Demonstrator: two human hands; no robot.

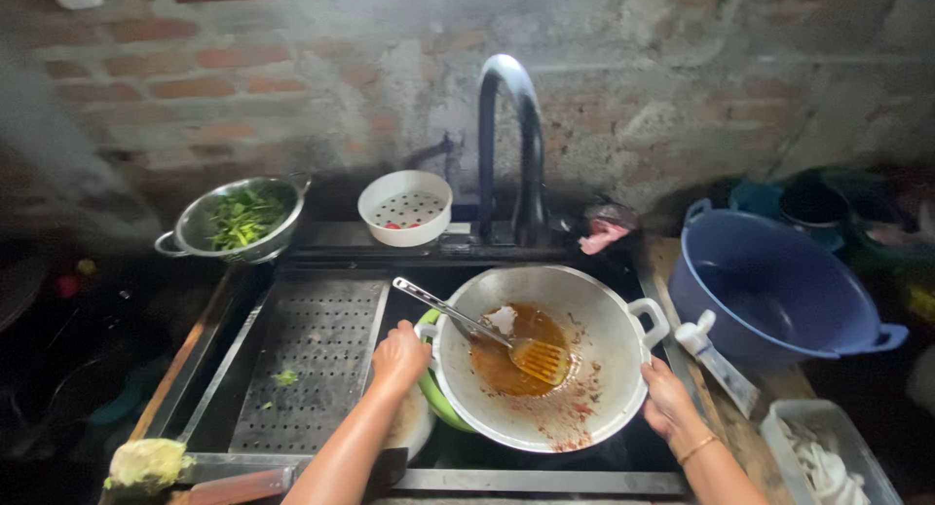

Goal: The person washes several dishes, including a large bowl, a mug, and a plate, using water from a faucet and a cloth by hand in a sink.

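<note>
A large metal wok (584, 315) sits tilted in the sink, with brown oily sauce pooled in it and a slotted metal spatula (487, 330) lying inside. My left hand (400, 355) grips the wok's left rim at its handle. My right hand (666, 398) holds the right rim, just below the white right handle (651, 320). A green bowl (436, 393) and a white plate (414, 422) lie under the wok's left side.
A black tap (511, 145) arches over the sink. A perforated metal tray (312, 364) covers the sink's left half. Behind stand a colander of greens (234, 218) and a white strainer bowl (405, 208). A blue tub (779, 286), a knife (716, 359) and a clear box (828, 456) sit to the right.
</note>
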